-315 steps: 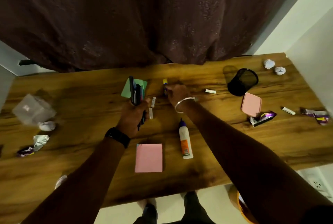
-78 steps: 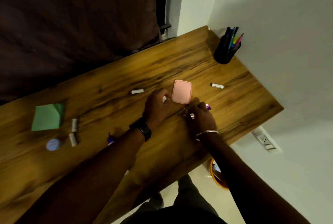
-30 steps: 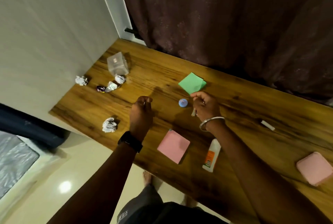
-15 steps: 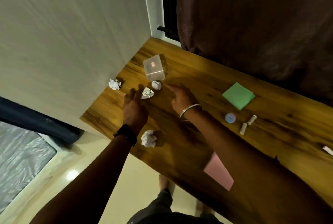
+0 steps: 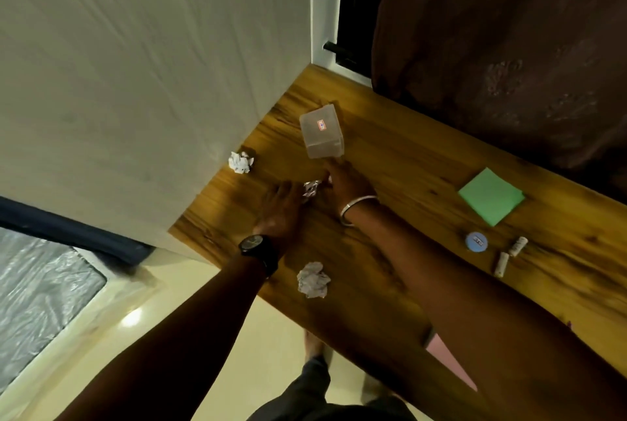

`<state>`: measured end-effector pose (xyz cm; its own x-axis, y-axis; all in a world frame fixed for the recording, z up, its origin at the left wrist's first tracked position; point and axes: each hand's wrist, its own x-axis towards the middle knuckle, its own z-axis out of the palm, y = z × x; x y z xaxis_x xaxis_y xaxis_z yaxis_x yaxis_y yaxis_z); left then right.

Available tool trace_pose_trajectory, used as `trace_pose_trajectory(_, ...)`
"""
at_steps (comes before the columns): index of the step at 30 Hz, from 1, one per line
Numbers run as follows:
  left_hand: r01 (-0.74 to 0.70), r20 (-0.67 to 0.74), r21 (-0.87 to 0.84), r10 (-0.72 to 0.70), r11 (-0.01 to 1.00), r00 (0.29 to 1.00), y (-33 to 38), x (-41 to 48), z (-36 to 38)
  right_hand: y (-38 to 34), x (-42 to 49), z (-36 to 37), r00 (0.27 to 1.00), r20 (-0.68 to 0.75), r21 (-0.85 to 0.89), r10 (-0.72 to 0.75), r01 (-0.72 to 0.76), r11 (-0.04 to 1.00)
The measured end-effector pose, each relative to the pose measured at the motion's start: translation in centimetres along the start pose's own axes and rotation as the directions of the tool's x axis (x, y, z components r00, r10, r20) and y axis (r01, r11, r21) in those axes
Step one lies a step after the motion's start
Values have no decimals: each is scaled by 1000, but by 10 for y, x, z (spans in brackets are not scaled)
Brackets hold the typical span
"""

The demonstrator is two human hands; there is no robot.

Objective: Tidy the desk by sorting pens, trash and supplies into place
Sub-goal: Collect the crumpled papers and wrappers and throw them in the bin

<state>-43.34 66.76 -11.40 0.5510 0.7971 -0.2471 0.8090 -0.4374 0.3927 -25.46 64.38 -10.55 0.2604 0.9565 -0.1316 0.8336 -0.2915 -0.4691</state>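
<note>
My left hand (image 5: 281, 208), with a black watch on the wrist, lies flat on the wooden desk (image 5: 407, 156). Its fingertips touch a crumpled silver foil wrapper (image 5: 312, 188). My right hand (image 5: 346, 183), wearing a bangle, is just right of the wrapper, its fingers curled over a small white paper ball (image 5: 328, 179) of which only a sliver shows. A clear plastic box (image 5: 322, 135) stands right behind the right fingertips. One crumpled paper ball (image 5: 241, 162) lies against the wall, and another crumpled paper (image 5: 312, 280) sits near the front edge.
Right of my arm lie a green sticky-note pad (image 5: 491, 196), a small blue round tin (image 5: 476, 241) and two short white cylinders (image 5: 501, 264). A pink pad (image 5: 451, 366) peeks out under my right forearm. A white wall bounds the desk's left end; a dark curtain hangs behind.
My view swung to the desk's left end. Both hands moved forward: the left fingers now touch the foil wrapper, and the right hand has come down over the small paper ball.
</note>
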Motion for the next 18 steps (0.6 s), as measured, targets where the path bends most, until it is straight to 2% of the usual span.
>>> trace_pose_trajectory(3, 104, -39, -152, -111, 983, 993, -8, -9, -14, -9, -11, -5, 996, -45, 178, 75, -66, 982)
trace_pose_trajectory(5, 90, -188, -213, -131, 973, 973, -13, -14, -29, -18, -23, -9, 995, -56, 306, 86, -65, 950)
trace_pose_trajectory(7, 41, -386, -196, -116, 980, 915, -24, -11, -40, -27, -39, -11, 999, 3, 396, 51, -48, 917)
trace_pose_trajectory(9, 46, -480, -179, -128, 983, 868, -38, 0, -51, -32, -55, -10, 998, 64, 409, -17, -10, 912)
trace_pose_trajectory(12, 140, -396, -210, -215, 968, 893, -49, 20, -63, -32, -75, -8, 978, 177, 350, -106, 38, 936)
trace_pose_trajectory(15, 152, -275, -132, -184, 980, 944, -57, 32, -59, -29, -85, -12, 934, 312, 311, -175, 74, 948)
trace_pose_trajectory(18, 227, -191, -149, -253, 962, 948, -57, 35, -53, -26, -91, -16, 928, 319, 365, -191, 66, 929)
